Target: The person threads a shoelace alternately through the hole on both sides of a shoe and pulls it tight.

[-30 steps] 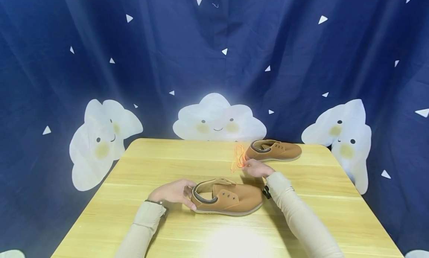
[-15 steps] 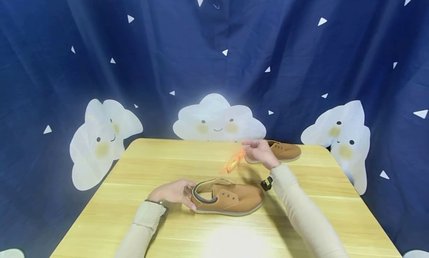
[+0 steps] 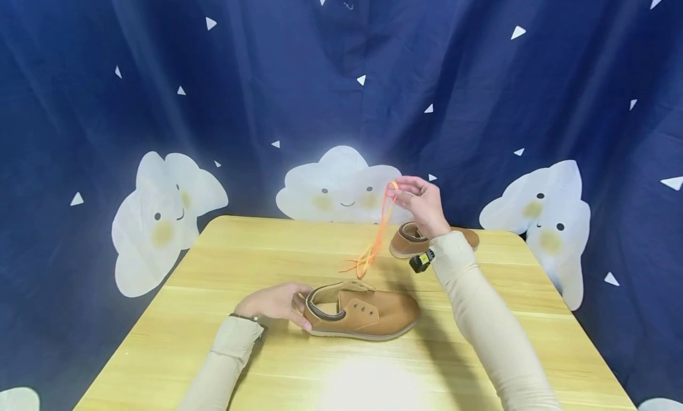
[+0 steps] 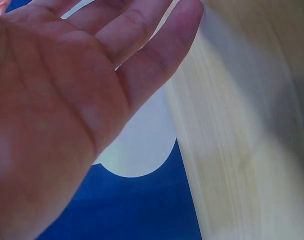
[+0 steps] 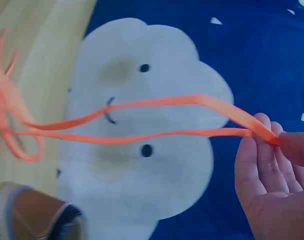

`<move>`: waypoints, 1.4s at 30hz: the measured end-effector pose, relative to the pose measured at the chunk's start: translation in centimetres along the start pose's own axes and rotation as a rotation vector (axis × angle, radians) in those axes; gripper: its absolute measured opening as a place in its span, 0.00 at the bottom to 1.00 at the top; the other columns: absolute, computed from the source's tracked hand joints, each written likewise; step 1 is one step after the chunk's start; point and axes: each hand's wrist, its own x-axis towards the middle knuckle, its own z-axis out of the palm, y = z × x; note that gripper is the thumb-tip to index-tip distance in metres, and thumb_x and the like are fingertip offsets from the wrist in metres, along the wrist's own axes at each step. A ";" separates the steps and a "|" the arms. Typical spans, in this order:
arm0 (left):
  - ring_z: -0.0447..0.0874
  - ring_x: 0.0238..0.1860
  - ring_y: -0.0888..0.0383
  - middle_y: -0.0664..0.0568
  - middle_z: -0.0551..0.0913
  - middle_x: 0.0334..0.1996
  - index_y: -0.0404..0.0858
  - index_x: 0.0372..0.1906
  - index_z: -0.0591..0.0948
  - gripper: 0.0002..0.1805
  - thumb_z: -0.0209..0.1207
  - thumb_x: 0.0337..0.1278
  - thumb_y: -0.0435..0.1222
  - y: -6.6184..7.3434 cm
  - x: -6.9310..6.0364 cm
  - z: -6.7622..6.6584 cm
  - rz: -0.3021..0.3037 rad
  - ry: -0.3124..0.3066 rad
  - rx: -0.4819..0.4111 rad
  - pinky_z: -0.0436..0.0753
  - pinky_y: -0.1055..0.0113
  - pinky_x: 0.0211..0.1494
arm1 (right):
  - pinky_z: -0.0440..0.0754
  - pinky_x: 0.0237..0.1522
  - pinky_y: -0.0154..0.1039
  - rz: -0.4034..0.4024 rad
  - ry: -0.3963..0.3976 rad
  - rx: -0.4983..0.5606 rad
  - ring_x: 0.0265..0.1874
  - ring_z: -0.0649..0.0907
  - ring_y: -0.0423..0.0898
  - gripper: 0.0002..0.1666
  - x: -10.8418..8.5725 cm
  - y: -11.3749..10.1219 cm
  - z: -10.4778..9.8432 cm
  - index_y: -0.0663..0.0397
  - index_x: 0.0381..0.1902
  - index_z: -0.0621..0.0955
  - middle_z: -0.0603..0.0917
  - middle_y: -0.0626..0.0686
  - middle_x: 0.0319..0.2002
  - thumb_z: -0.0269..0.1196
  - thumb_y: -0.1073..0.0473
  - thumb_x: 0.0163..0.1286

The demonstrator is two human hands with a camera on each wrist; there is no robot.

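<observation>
A brown lace-up shoe point(image 3: 392, 313) with bare eyelets lies sole down on the table, toe to the right. My left hand point(image 3: 274, 302) holds it at the heel, thumb on the near side; other fingertips are partly hidden. The left wrist view shows the palm of the left hand point(image 4: 56, 95), with no shoe visible. Above the table my right hand point(image 3: 421, 200) pinches an orange shoelace point(image 3: 377, 239), whose looped ends hang down behind the near shoe. In the right wrist view, thumb and fingers of the right hand point(image 5: 274, 185) pinch the shoelace point(image 5: 162, 102).
A second brown shoe point(image 3: 407, 245) stands near the back edge of the wooden table point(image 3: 256, 251), partly covered by the right hand and wrist. Behind the table hangs a blue curtain point(image 3: 240, 102) with white clouds. A small black device point(image 3: 421, 261) sits at the right wrist.
My right hand has lifted the orange shoelace off the table, rising up and slightly right, and the lace now hangs. The left hand and near shoe have stayed in place.
</observation>
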 end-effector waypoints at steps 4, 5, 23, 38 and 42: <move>0.83 0.53 0.55 0.51 0.83 0.58 0.35 0.70 0.74 0.46 0.79 0.46 0.46 0.2 -0.2 -0.1 -0.019 -0.004 -0.008 0.82 0.51 0.60 | 0.90 0.46 0.36 -0.011 -0.054 0.101 0.37 0.93 0.43 0.16 0.3 -2.1 0.2 0.57 0.52 0.80 0.92 0.50 0.37 0.59 0.77 0.71; 0.83 0.53 0.55 0.50 0.83 0.58 0.35 0.70 0.73 0.46 0.79 0.46 0.47 0.3 -0.2 -0.1 -0.024 -0.004 -0.004 0.82 0.50 0.60 | 0.90 0.47 0.37 -0.014 -0.070 0.121 0.37 0.93 0.43 0.17 0.3 -2.7 0.2 0.57 0.52 0.80 0.92 0.50 0.38 0.58 0.78 0.72; 0.81 0.64 0.45 0.46 0.82 0.65 0.41 0.73 0.73 0.35 0.44 0.78 0.61 5.8 -2.0 -2.1 -0.015 0.363 0.106 0.78 0.44 0.69 | 0.76 0.23 0.29 -0.208 -0.396 0.044 0.21 0.77 0.42 0.11 -6.0 -11.4 2.0 0.60 0.51 0.86 0.91 0.51 0.33 0.64 0.65 0.74; 0.85 0.59 0.47 0.37 0.87 0.54 0.33 0.58 0.82 0.28 0.39 0.85 0.49 14.4 0.3 1.2 0.418 0.227 -0.331 0.80 0.48 0.69 | 0.71 0.20 0.33 -0.043 -0.803 -0.179 0.18 0.73 0.42 0.20 -12.0 -3.8 1.2 0.63 0.63 0.77 0.90 0.47 0.36 0.60 0.69 0.75; 0.88 0.50 0.49 0.35 0.87 0.43 0.31 0.49 0.83 0.24 0.44 0.84 0.45 13.8 1.3 2.0 0.417 0.128 -0.346 0.82 0.54 0.65 | 0.76 0.22 0.35 -0.001 -0.819 -0.185 0.18 0.76 0.44 0.23 -12.3 -1.5 0.6 0.65 0.66 0.75 0.91 0.52 0.38 0.60 0.68 0.75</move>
